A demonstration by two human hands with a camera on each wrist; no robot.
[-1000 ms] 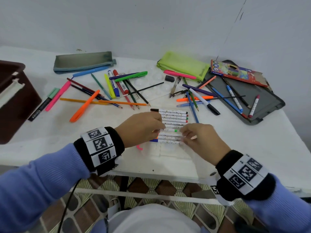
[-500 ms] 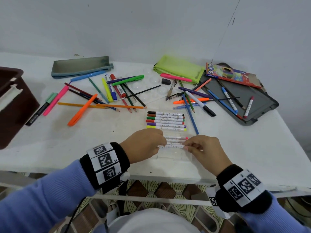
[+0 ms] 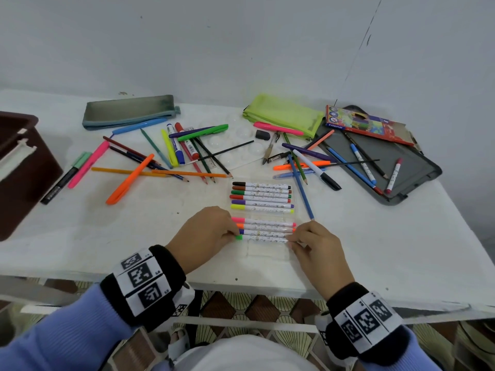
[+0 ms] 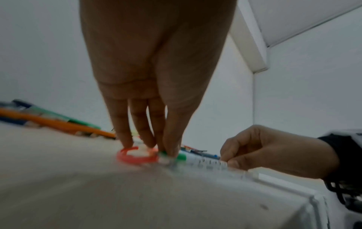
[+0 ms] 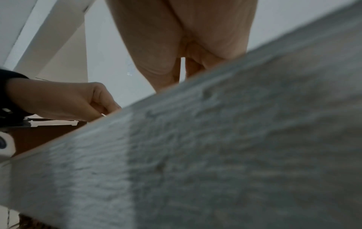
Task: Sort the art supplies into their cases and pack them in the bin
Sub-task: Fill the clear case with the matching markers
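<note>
Both hands pinch one green-capped marker [image 3: 263, 238]: left hand [image 3: 206, 231] at its cap, right hand [image 3: 317, 245] at its tail, nearest in the clear marker case [image 3: 267, 251]. Uneven pressing could pop neighbouring markers from their slots.

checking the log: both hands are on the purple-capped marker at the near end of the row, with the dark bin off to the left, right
Not quite: the marker under both hands is the green-capped marker, not purple. The head view shows the left hand and right hand at its ends. The dark bin is off to the left.
</note>
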